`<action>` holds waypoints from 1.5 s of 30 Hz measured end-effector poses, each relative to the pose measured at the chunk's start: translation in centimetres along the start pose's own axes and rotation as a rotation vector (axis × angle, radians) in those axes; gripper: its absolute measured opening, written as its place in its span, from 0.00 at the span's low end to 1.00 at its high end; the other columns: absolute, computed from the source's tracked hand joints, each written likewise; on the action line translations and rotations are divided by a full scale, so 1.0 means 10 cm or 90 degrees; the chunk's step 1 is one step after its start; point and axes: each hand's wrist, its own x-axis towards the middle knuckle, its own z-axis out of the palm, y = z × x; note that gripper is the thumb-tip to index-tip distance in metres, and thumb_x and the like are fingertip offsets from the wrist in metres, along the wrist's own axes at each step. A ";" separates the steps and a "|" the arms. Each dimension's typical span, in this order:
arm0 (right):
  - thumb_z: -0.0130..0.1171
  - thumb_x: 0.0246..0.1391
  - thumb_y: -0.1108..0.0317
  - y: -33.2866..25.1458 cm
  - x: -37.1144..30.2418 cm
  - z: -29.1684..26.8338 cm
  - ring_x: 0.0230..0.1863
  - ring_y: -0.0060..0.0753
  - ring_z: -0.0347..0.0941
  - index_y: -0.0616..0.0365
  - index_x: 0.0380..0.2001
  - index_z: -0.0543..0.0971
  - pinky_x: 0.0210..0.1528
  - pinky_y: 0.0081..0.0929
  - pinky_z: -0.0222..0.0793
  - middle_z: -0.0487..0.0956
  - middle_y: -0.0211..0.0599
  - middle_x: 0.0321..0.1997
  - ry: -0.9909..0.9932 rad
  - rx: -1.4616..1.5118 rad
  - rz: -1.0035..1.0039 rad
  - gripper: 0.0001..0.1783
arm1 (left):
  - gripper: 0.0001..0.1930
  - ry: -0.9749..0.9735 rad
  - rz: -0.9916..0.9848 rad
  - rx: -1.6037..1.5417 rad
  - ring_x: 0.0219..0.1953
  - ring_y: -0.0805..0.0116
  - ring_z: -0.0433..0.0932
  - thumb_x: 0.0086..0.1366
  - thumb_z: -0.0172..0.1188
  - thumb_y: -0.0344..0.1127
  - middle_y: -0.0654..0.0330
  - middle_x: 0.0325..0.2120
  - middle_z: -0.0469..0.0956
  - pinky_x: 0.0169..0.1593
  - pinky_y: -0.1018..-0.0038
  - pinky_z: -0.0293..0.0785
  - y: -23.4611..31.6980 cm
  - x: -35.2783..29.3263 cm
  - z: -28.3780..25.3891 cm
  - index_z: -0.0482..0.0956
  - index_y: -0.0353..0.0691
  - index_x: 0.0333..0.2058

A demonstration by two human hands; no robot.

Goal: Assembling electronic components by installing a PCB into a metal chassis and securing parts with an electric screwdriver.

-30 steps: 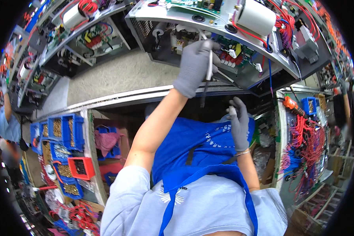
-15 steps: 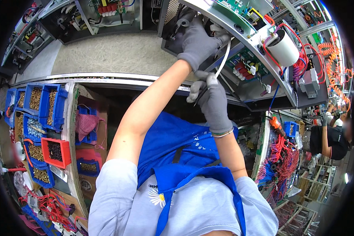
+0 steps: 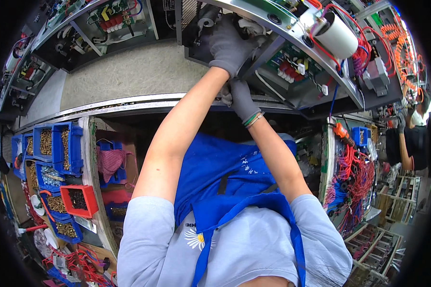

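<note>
My left hand [image 3: 231, 47], in a grey glove, reaches inside an open grey metal equipment chassis [image 3: 268, 51] at the top middle. Its fingers are hidden and slightly smeared among the parts, so their grip cannot be made out. Close by sits a grey ribbed cylinder [image 3: 208, 16]. Just below the left wrist is my right hand [image 3: 243, 101], also gloved, at the chassis's near edge. Its fingers curl closed, and whatever they hold is hidden. A white cable [image 3: 273, 90] lies in the chassis to the right, apart from both hands.
Circuit boards [image 3: 287, 64] and a white cylinder [image 3: 336, 37] with red wires belong to the chassis. Another open chassis [image 3: 107, 28] stands back left. Blue bins [image 3: 45, 143] of screws and a red bin [image 3: 79, 201] are at left. Wire bundles [image 3: 352, 179] hang right; a co-worker [image 3: 412, 143] stands beyond.
My right hand has moved left and up, under the left wrist. The white cable that rose beside it now lies lower in the chassis. My whole view has shifted slightly.
</note>
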 end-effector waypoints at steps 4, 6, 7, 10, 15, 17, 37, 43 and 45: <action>0.50 0.62 0.59 0.13 -0.62 -0.11 0.17 0.24 0.68 0.61 0.42 0.71 0.19 0.23 0.64 0.75 0.35 0.22 -0.058 -0.077 -0.128 0.15 | 0.43 0.138 0.123 0.069 0.45 0.49 0.77 0.41 0.76 0.52 0.47 0.42 0.76 0.47 0.58 0.74 -0.22 -0.48 -0.07 0.67 0.35 0.52; 0.57 0.56 0.69 0.11 -1.05 -0.10 0.28 0.22 0.74 0.65 0.56 0.67 0.31 0.20 0.71 0.78 0.38 0.34 -0.024 -0.178 -0.171 0.25 | 0.36 -0.037 -0.031 0.043 0.38 0.54 0.80 0.47 0.74 0.51 0.49 0.36 0.79 0.42 0.61 0.75 -0.19 -0.81 -0.20 0.72 0.32 0.49; 0.57 0.56 0.69 0.13 -1.17 -0.10 0.28 0.22 0.74 0.65 0.56 0.67 0.31 0.20 0.71 0.78 0.38 0.34 -0.017 -0.167 -0.160 0.25 | 0.36 -0.052 -0.035 0.049 0.38 0.54 0.80 0.47 0.74 0.51 0.49 0.36 0.79 0.42 0.61 0.75 -0.23 -0.89 -0.25 0.72 0.32 0.49; 0.62 0.50 0.77 0.25 -1.34 -0.17 0.41 0.20 0.73 0.66 0.65 0.58 0.42 0.19 0.72 0.77 0.40 0.45 -0.016 -0.163 -0.248 0.39 | 0.21 -0.461 -0.249 -0.261 0.25 0.74 0.75 0.62 0.64 0.50 0.63 0.19 0.76 0.31 0.75 0.72 -0.19 -1.05 -0.32 0.81 0.31 0.30; 0.56 0.58 0.75 0.27 -1.45 -0.20 0.37 0.21 0.74 0.64 0.65 0.60 0.41 0.19 0.72 0.77 0.39 0.44 0.036 -0.167 -0.364 0.32 | 0.20 -0.529 -0.343 -0.311 0.19 0.82 0.70 0.64 0.61 0.51 0.66 0.19 0.76 0.23 0.83 0.65 -0.16 -1.04 -0.30 0.82 0.36 0.32; 0.54 0.61 0.74 0.23 -1.50 -0.26 0.36 0.21 0.75 0.64 0.63 0.63 0.41 0.19 0.73 0.78 0.40 0.44 0.053 -0.144 -0.378 0.28 | 0.23 -0.520 -0.386 -0.417 0.18 0.82 0.70 0.65 0.58 0.54 0.66 0.19 0.76 0.22 0.84 0.63 -0.12 -1.07 -0.30 0.82 0.36 0.33; 0.49 0.66 0.63 -0.56 -0.71 -0.40 0.30 0.19 0.74 0.65 0.51 0.75 0.32 0.17 0.71 0.81 0.37 0.36 0.128 -0.204 -0.271 0.18 | 0.11 -0.107 -0.278 -0.488 0.23 0.69 0.81 0.72 0.49 0.33 0.53 0.28 0.80 0.24 0.78 0.78 -0.40 -0.53 -0.43 0.75 0.29 0.41; 0.49 0.66 0.64 -0.51 -0.33 -0.38 0.29 0.21 0.77 0.63 0.48 0.76 0.31 0.19 0.73 0.80 0.34 0.32 0.193 -0.204 -0.254 0.15 | 0.08 -0.044 -0.315 -0.572 0.21 0.70 0.80 0.71 0.50 0.28 0.58 0.26 0.78 0.23 0.78 0.76 -0.61 -0.55 -0.12 0.75 0.31 0.41; 0.49 0.66 0.64 -0.48 -0.31 -0.39 0.29 0.21 0.76 0.62 0.49 0.75 0.30 0.18 0.73 0.79 0.32 0.33 0.183 -0.131 -0.235 0.15 | 0.10 -0.110 -0.315 -0.527 0.25 0.69 0.81 0.71 0.51 0.32 0.54 0.29 0.80 0.27 0.76 0.79 -0.65 -0.63 -0.08 0.75 0.30 0.44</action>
